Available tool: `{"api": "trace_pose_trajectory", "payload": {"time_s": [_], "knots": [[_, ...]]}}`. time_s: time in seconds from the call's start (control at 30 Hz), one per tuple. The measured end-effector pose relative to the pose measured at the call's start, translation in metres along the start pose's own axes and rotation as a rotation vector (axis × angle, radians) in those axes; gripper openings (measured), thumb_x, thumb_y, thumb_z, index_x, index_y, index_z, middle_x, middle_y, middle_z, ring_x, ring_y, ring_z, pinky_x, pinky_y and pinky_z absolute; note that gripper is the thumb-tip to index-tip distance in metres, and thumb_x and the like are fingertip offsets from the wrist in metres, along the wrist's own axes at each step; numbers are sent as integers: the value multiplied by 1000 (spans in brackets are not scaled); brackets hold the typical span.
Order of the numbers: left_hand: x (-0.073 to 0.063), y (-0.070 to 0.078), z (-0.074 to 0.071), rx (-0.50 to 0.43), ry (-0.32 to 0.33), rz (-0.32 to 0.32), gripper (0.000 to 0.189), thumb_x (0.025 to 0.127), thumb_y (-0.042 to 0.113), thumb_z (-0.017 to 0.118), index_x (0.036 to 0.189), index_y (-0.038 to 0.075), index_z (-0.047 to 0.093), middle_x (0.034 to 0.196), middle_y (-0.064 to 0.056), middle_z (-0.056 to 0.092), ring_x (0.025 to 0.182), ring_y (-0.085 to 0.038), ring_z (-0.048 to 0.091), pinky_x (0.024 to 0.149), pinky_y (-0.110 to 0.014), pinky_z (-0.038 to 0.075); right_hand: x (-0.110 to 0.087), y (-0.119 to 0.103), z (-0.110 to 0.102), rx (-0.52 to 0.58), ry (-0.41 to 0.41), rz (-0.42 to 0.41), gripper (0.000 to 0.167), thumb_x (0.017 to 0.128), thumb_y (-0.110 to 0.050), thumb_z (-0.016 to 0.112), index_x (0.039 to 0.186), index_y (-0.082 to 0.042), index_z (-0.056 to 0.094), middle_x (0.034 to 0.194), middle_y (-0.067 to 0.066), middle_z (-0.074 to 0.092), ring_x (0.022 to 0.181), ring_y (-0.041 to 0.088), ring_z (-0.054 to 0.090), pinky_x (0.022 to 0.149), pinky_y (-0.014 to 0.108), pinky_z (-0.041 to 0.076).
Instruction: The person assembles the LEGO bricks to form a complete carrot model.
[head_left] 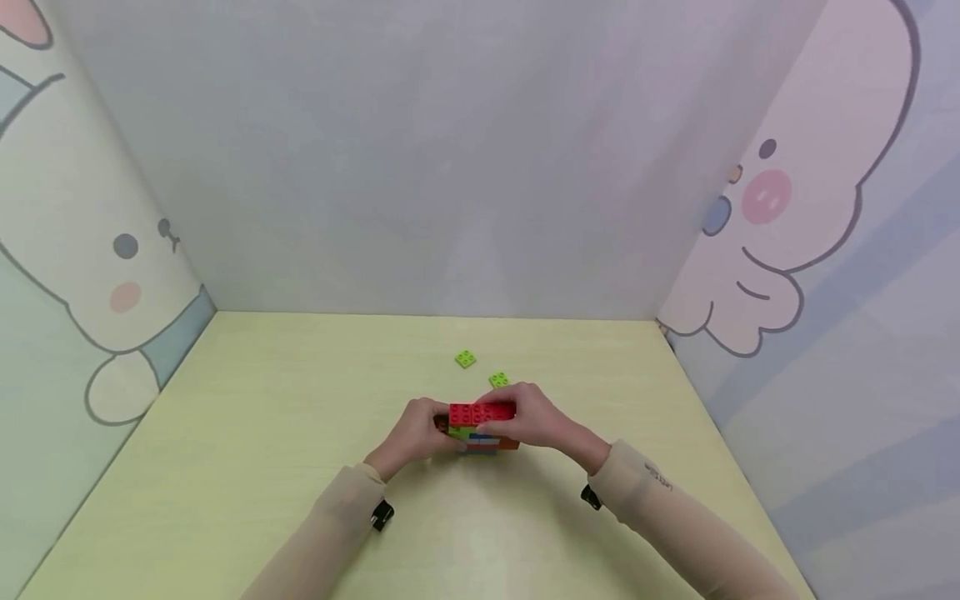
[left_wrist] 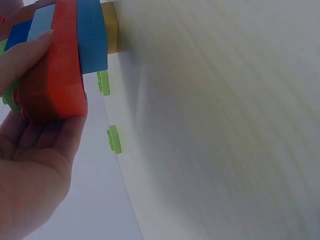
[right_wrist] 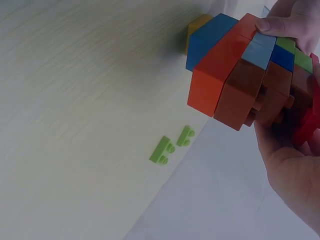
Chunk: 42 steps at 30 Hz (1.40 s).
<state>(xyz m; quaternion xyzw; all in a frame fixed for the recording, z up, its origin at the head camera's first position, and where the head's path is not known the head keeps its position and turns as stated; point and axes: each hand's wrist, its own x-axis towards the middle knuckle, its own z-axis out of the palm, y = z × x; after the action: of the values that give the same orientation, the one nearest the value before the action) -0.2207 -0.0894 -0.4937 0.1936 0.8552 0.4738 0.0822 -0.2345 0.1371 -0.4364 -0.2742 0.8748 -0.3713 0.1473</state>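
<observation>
Both hands hold a stack of toy building bricks (right_wrist: 235,65) between them, over the table. Yellow is at the bottom, with blue, orange-red, brown, light blue and green bricks in the layers above it. My left hand (head_left: 420,429) grips the stack's left side, its thumb along the front face and its fingers behind. At the top, my right hand (head_left: 528,417) pinches the right part of the red bricks (head_left: 461,414), whose studs face up. In the right wrist view, a red brick (right_wrist: 311,112) lies against the brown layer beside my right palm.
Two small light-green four-stud bricks lie apart on the table behind the stack, one farther back (head_left: 465,358) and one just beyond the right hand (head_left: 499,379). The pale wooden table (head_left: 300,375) meets a plain back wall and cartoon-printed side walls.
</observation>
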Motion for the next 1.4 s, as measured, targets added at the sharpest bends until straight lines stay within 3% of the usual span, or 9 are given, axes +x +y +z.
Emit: {"api": "trace_pose_trajectory", "payload": {"time_s": [0.23, 0.4, 0.53, 0.6, 0.7, 0.9, 1.13, 1.4], "knots": [[-1, 0, 0, -9, -5, 3, 34, 69, 17, 87, 99, 12, 74, 89, 6, 70, 81, -9, 62, 75, -31, 51, 0, 14, -1, 72, 18, -12, 38, 80, -45, 74, 107, -18, 72, 94, -9, 66, 80, 15, 59, 67, 31, 51], [-1, 1, -1, -22, -19, -15, 35, 69, 17, 87, 101, 12, 74, 90, 5, 70, 82, -9, 63, 75, -31, 51, 2, 27, -8, 198, 29, 14, 33, 89, -36, 68, 110, -11, 72, 98, -3, 69, 83, 16, 63, 73, 32, 52], [0, 1, -1, -37, -26, -25, 35, 69, 17, 87, 101, 12, 74, 89, 5, 70, 81, -9, 64, 75, -31, 52, 8, 36, -13, 255, 95, 11, 31, 96, -29, 58, 109, -4, 71, 100, 9, 69, 89, 23, 65, 78, 35, 51], [0, 1, -1, -42, -28, -36, 36, 68, 18, 88, 101, 12, 74, 89, 5, 70, 81, -9, 64, 74, -30, 52, 12, 41, -15, 232, 132, 12, 28, 97, -24, 57, 109, -3, 70, 101, 13, 68, 92, 28, 65, 79, 36, 51], [-1, 1, -1, -48, -34, -49, 36, 69, 19, 87, 102, 12, 74, 90, 6, 70, 82, -9, 63, 75, -30, 51, 18, 47, -16, 111, 170, 17, 24, 94, -16, 62, 113, -2, 68, 106, 14, 67, 96, 29, 64, 80, 36, 51], [-2, 2, 0, -36, -32, -53, 36, 70, 18, 87, 104, 14, 74, 91, 7, 70, 83, -9, 62, 77, -32, 51, 31, 60, -15, -89, 143, 51, 41, 85, -9, 72, 123, 2, 61, 121, 13, 62, 112, 29, 57, 85, 41, 49], [-2, 0, 1, -43, -28, -27, 35, 69, 17, 87, 102, 14, 74, 89, 7, 70, 82, -8, 63, 75, -30, 51, 42, 74, -12, -197, 139, 102, 46, 82, -8, 74, 125, 0, 61, 124, 13, 60, 116, 32, 53, 89, 45, 46], [-3, -2, 2, -61, -20, -46, 35, 69, 16, 87, 101, 14, 74, 89, 7, 70, 81, -8, 64, 75, -30, 51, 56, 83, -5, -280, 94, 105, 48, 81, -8, 74, 126, -1, 60, 125, 12, 59, 120, 30, 50, 98, 45, 38]]}}
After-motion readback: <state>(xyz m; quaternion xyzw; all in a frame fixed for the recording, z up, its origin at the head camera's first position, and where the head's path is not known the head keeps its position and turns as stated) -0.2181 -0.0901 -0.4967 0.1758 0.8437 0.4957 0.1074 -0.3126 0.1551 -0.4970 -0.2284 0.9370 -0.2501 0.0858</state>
